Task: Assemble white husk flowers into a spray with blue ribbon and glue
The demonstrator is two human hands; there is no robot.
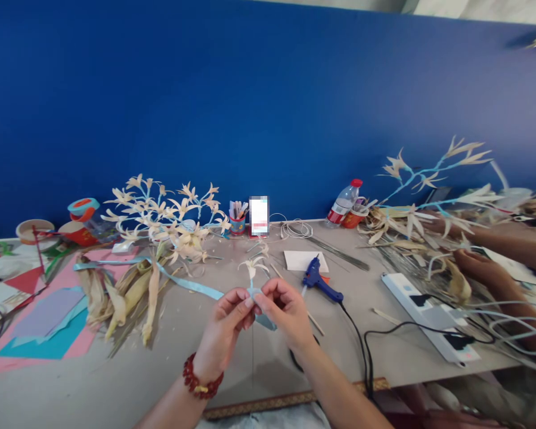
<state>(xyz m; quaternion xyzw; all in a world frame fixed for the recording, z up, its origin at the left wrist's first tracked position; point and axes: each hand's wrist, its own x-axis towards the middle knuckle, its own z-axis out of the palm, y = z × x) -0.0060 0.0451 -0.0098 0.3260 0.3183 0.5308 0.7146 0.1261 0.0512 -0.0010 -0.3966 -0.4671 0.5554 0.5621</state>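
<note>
A small cream husk flower stands upright between my fingertips, its base wrapped in light blue. My left hand, with a red bead bracelet at the wrist, is closed in a pinch on the flower's base. Thumb and fingers of my right hand pinch a light blue strip at the same spot; part of it hangs below the fingers. A longer light blue ribbon runs over the table from the left towards my left hand. Behind the flower lies another small husk flower.
A blue glue gun lies right of my hands, near a white power strip with cords. Dried husks and a husk-flower bunch are left. At right, another person's hand works among husks. A bottle stands behind.
</note>
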